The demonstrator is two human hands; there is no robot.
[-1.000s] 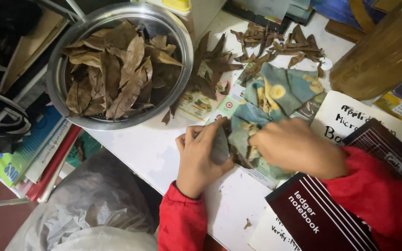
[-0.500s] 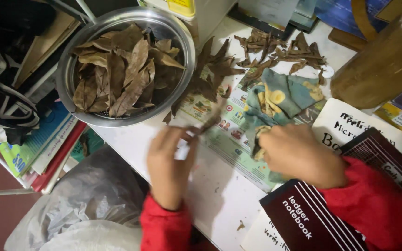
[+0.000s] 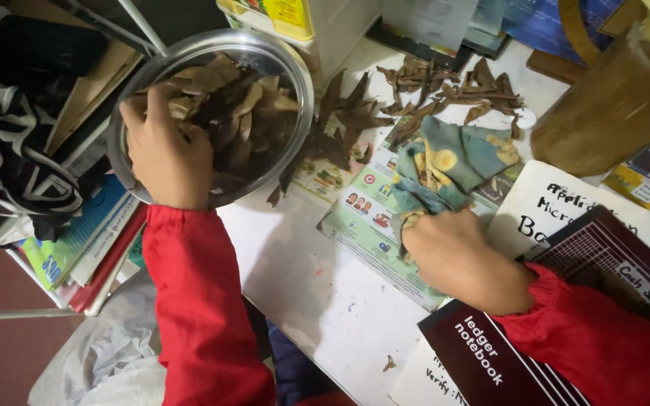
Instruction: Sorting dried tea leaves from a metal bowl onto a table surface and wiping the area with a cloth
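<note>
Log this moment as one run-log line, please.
left hand: in steel bowl of dry leaves | right hand: on patterned cloth | loose leaves: on table

The left hand (image 3: 165, 150) is stretched forward and to the left on a red-sleeved arm, back of the hand up, fingers curled downward. The right hand (image 3: 457, 256) lies nearer the body, palm down, fingers bent and bunched forward; its red sleeve reaches the wrist.
</note>
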